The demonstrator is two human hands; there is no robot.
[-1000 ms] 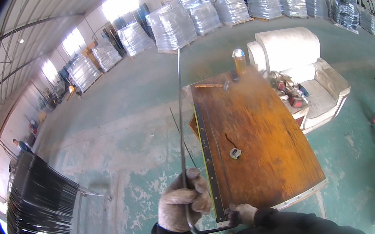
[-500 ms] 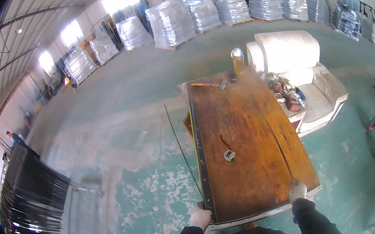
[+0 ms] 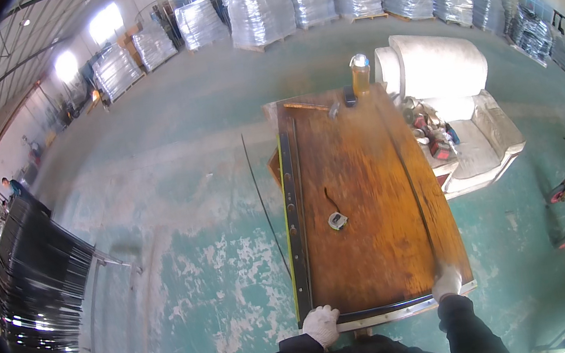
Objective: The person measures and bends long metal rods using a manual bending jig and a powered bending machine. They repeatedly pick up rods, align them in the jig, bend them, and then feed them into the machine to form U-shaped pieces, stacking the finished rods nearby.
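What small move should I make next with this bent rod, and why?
Perhaps ease the bent rod toward the dark strip: its left side lies alongside that strip, and the left hand and right hand are at its two near corners.

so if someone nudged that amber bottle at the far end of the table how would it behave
The bottle would probably tip easily, standing tall and narrow. Its rounded sides suggest it might roll once down. If the amber is liquid, it could feel heavy.
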